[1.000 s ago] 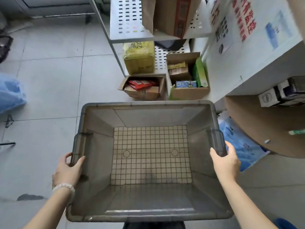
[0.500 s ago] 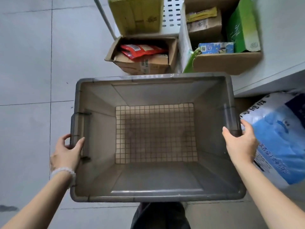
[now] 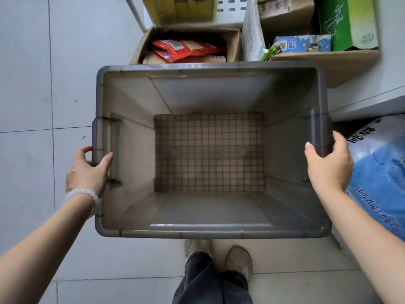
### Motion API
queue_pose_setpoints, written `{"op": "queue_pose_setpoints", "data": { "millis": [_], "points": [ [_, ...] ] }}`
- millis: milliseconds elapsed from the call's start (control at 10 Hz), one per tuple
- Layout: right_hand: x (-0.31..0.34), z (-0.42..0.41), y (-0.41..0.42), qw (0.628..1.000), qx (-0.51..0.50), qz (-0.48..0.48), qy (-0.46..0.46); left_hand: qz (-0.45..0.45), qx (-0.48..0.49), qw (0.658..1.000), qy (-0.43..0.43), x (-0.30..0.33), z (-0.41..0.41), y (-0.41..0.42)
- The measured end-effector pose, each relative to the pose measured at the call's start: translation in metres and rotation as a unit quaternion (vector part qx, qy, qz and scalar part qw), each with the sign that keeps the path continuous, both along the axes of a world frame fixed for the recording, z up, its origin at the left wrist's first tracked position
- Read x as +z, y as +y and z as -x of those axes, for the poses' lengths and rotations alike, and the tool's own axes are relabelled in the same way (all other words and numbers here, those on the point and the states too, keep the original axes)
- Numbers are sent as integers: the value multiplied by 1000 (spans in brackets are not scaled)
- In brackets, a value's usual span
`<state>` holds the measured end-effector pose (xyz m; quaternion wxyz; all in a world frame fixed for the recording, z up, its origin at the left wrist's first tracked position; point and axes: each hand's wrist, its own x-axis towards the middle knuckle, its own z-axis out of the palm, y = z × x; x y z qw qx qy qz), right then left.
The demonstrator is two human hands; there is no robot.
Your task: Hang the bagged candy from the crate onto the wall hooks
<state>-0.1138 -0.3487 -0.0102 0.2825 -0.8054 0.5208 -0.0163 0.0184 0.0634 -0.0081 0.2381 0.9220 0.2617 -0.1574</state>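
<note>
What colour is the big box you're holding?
The crate is see-through grey, with a square grid pattern on its bottom; the head view shows it.

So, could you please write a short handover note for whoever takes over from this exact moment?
Left hand grips the grey crate by its left handle; right hand grips the right rim.
The crate is held over the tiled floor, in front of the cardboard boxes.
Done: the crate shows only its bare grid bottom, no bagged candy inside.
Left: wall hooks are out of view, so the hung bags cannot be checked; probably just set the crate down.
</note>
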Motion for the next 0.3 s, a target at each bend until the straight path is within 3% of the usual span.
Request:
{"op": "queue_pose_setpoints", "data": {
  "millis": [200,300],
  "points": [
    [21,-10,-11,989,79,-1,128,-23,-51,995,77,13,3,-7],
    [39,-7,-8,969,164,54,175,-60,-86,989,103,28,9,-9]
  ]
}}
